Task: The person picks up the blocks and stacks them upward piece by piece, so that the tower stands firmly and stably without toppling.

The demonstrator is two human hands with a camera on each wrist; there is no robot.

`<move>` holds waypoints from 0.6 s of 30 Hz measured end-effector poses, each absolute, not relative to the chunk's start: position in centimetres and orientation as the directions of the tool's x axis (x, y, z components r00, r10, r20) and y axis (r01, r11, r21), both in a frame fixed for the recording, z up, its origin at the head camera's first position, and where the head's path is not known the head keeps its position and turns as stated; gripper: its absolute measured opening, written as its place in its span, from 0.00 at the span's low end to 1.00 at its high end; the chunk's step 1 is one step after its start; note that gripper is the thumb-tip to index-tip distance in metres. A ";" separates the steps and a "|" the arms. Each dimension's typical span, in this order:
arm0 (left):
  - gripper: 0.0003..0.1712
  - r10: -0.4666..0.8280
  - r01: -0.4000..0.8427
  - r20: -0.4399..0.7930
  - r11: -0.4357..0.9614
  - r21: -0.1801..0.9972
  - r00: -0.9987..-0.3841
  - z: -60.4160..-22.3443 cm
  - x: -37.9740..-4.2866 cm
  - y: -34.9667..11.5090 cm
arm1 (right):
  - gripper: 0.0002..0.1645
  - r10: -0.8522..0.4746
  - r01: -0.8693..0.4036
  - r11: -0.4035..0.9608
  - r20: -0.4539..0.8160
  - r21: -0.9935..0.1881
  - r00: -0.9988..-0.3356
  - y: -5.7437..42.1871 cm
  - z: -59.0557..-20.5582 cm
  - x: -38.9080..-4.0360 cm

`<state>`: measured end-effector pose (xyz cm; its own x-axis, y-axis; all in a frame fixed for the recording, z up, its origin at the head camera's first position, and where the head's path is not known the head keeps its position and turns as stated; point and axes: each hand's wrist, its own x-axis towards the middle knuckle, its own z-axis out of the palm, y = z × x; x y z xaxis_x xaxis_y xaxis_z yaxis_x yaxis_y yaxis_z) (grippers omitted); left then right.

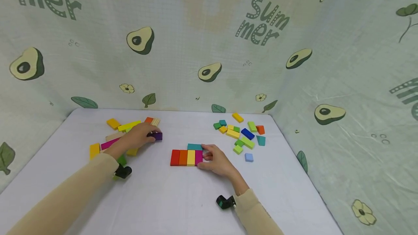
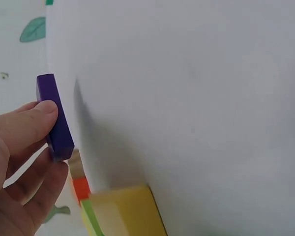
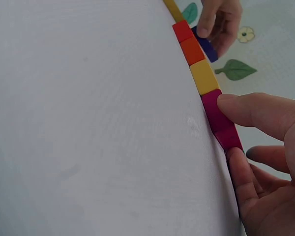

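Note:
My left hand [image 1: 137, 136] holds a dark purple block [image 1: 158, 136] between thumb and fingers, at the right edge of the left pile. The left wrist view shows this purple block [image 2: 62, 123] raised off the white table. At the middle, a red block [image 1: 175, 157], an orange block [image 1: 183, 157], a pale yellow block [image 1: 191, 157] and a magenta block [image 1: 199, 158] lie side by side. A teal block [image 1: 194, 147] lies along their far edge, at the right. My right hand [image 1: 217, 160] grips the magenta block at the row's right end, its index fingertip by the teal block.
Left of the row lies a pile with yellow blocks [image 1: 94, 151], a magenta strip [image 1: 109, 143] and green pieces, partly under my left arm. Several small blocks, among them a blue block [image 1: 247, 134] and a light blue block [image 1: 249, 157], lie scattered at the right.

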<state>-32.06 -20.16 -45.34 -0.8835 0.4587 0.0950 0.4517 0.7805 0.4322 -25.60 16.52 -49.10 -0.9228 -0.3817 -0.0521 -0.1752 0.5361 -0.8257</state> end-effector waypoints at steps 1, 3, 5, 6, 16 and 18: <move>0.20 0.469 0.464 0.101 0.777 0.426 -0.878 -45.3 -32.1 -19.8 | 0.47 -0.383 -0.177 0.537 -0.052 -0.825 -0.922 16.5 -49.1 -25.6; 0.20 0.490 0.489 0.114 0.765 0.418 -0.864 -45.2 -32.1 -19.0 | 0.47 -0.385 -0.178 0.537 -0.051 -0.825 -0.922 16.5 -49.1 -25.6; 0.20 0.512 0.513 0.122 0.753 0.412 -0.850 -44.9 -32.1 -18.2 | 0.47 -0.384 -0.179 0.538 -0.050 -0.824 -0.922 16.5 -49.1 -25.6; 0.20 0.518 0.519 0.123 0.750 0.410 -0.847 -44.7 -32.1 -17.8 | 0.47 -0.383 -0.178 0.538 -0.051 -0.824 -0.922 16.5 -49.0 -25.5; 0.20 0.578 0.553 0.079 0.720 0.419 -0.812 -45.1 -32.5 -14.6 | 0.47 -0.379 -0.179 0.547 -0.051 -0.818 -0.924 16.4 -49.1 -25.4; 0.20 0.594 0.563 0.070 0.711 0.421 -0.802 -45.3 -32.7 -14.2 | 0.47 -0.378 -0.179 0.544 -0.049 -0.820 -0.924 16.4 -49.0 -25.4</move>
<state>-32.66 -14.17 -45.26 -0.8015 0.5939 0.0696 0.5633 0.7108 0.4212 -25.42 16.39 -49.01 -0.9244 -0.3782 -0.0487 -0.1792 0.5437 -0.8199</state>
